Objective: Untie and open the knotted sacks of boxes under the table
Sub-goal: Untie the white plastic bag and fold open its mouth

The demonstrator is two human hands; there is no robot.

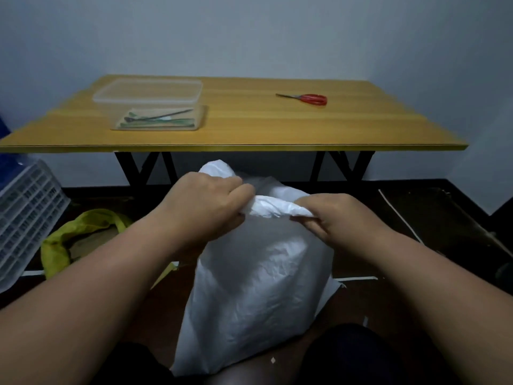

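1. Gripping the twisted neck of the white sack (258, 273), the left hand (206, 202) curls round its left end.
2. Beside it, the right hand (337, 215) pinches the right end.
3. That sack stands on the floor before the desk's (249, 129) front edge.

Both of your bare forearms reach forward from the lower corners, converging toward the middle of the view. Your left hand (205, 202) is closed in a fist, knuckles up, fingers curled round the twisted neck of the white sack (258, 276), thumb side turned toward the other hand. Your right hand (333, 215) sits just beside it and slightly lower, fingers and thumb pinching the same twisted neck from the right, wrist bent slightly inward. The two hands are close together but not touching. Your knees, in dark clothing, show at the bottom edge, either side of the sack.
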